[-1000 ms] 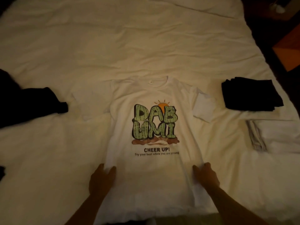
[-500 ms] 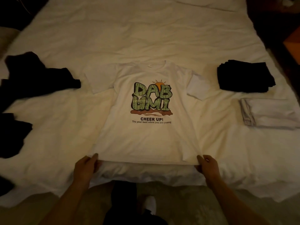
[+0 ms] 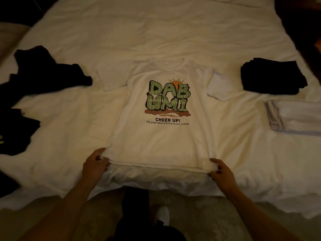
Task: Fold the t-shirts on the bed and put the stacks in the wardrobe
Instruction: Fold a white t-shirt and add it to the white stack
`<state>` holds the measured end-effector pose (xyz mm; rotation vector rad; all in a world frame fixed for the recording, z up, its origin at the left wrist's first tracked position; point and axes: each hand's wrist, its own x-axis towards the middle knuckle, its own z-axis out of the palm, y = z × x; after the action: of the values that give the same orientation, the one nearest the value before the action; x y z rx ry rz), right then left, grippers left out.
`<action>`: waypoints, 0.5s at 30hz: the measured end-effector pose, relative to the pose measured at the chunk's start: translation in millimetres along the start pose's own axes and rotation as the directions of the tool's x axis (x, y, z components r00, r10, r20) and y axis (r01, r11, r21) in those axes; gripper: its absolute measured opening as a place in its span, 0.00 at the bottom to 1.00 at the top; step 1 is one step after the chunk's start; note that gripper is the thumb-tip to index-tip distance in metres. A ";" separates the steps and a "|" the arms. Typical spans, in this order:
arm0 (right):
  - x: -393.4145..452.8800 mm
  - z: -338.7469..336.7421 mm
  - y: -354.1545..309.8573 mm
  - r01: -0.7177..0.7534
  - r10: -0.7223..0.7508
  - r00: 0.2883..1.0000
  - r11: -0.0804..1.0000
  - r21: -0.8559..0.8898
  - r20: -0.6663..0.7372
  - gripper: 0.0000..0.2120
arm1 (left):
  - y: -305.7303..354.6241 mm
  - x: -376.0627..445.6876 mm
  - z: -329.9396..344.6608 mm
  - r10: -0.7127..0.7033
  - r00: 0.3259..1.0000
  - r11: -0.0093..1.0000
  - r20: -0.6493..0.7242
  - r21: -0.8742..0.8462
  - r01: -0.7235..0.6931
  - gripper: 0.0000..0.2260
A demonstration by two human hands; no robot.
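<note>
White tee (image 3: 161, 136) lay print-up at frame centre on the bed (image 3: 156, 32), hem toward the person. Left hand (image 3: 94, 165) and right hand (image 3: 221, 171) each pinched a hem corner, likely to pull it flat before folding. Folded black stack (image 3: 272, 77) and white stack (image 3: 295, 117) were parked right, unfolded black shirts (image 3: 45, 73) left, keeping done and pending apart.

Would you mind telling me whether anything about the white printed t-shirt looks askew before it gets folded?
Yes: on the white printed t-shirt, the sleeve on the picture's right is doubled over on itself, while the other sleeve lies flat. Otherwise it lies spread out, print up.
</note>
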<state>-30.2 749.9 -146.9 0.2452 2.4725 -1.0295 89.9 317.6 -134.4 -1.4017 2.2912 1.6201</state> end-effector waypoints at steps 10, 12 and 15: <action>4.0 10.3 -3.1 -0.075 0.126 0.976 0.962 0.263 -0.180 0.07 | -2.9 4.0 10.5 0.135 0.984 0.963 -0.114 0.251 -0.103 0.12; 4.7 6.6 -6.0 -0.096 0.161 0.971 0.939 0.330 -0.177 0.08 | 1.1 7.7 12.8 0.206 0.977 0.918 -0.055 0.355 -0.174 0.19; 1.8 2.8 -10.1 -0.119 0.194 0.972 0.891 0.437 -0.131 0.07 | 4.8 14.5 13.5 0.304 0.952 0.872 0.028 0.393 -0.290 0.19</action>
<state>-34.1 740.8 -143.2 0.6874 2.2924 -1.5261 71.9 318.7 -143.8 -1.0327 2.7608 1.0863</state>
